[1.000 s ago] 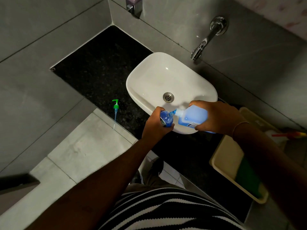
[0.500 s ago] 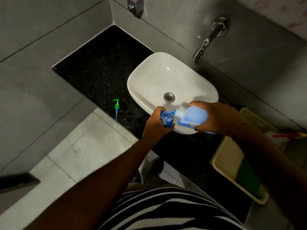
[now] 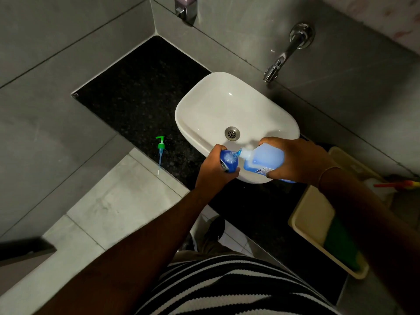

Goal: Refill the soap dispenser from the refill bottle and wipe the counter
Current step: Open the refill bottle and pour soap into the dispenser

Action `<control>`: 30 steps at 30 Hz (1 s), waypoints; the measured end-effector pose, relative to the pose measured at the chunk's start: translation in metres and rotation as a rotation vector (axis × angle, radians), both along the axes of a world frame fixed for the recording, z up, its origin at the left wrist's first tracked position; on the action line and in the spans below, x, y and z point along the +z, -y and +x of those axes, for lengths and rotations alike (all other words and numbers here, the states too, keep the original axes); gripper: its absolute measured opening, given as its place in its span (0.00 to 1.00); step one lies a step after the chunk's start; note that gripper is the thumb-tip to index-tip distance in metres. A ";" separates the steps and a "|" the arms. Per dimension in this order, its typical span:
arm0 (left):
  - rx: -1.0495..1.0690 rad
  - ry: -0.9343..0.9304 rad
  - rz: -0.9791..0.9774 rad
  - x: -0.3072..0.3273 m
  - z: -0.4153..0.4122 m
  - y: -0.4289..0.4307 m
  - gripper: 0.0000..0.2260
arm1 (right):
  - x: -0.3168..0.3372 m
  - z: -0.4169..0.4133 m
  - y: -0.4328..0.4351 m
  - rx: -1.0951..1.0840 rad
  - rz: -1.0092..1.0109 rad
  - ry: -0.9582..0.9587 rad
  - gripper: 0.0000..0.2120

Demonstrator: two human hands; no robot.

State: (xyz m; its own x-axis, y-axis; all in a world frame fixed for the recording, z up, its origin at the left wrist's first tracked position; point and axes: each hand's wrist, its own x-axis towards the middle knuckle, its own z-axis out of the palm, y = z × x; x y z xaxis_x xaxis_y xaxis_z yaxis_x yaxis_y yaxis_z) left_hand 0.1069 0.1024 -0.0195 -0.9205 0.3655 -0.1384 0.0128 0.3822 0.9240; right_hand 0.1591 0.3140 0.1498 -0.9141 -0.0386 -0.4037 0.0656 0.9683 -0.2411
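My left hand (image 3: pixel 214 172) grips the open soap dispenser bottle (image 3: pixel 228 160), a small blue bottle held upright over the front rim of the white basin (image 3: pixel 204 110). My right hand (image 3: pixel 297 160) holds the refill bottle (image 3: pixel 264 159), clear with blue liquid, tipped on its side. Its white neck points left into the dispenser's mouth, and a thin blue stream runs between them. The dispenser's green pump (image 3: pixel 160 151) with its long tube lies on the black counter (image 3: pixel 141 94), left of the basin.
A chrome tap (image 3: pixel 286 53) juts from the grey wall above the basin. A beige bin (image 3: pixel 311 219) with something green inside stands at the right. A red and yellow object (image 3: pixel 397 184) lies at the far right. Grey tiles surround the counter.
Both hands and bottles stay almost in place; the view drifted slightly. Pouring goes on with no clear shift.
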 end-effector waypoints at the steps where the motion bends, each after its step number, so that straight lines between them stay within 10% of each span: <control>1: 0.001 0.006 0.001 0.001 0.000 0.000 0.24 | -0.002 0.001 0.000 0.005 -0.019 -0.009 0.36; 21: 0.052 0.044 -0.014 -0.001 0.003 0.015 0.25 | -0.063 0.042 0.024 -0.510 -0.668 -0.266 0.35; 30: 0.161 0.066 -0.031 -0.008 0.006 0.045 0.32 | -0.135 0.062 0.054 -0.571 -0.580 -0.276 0.33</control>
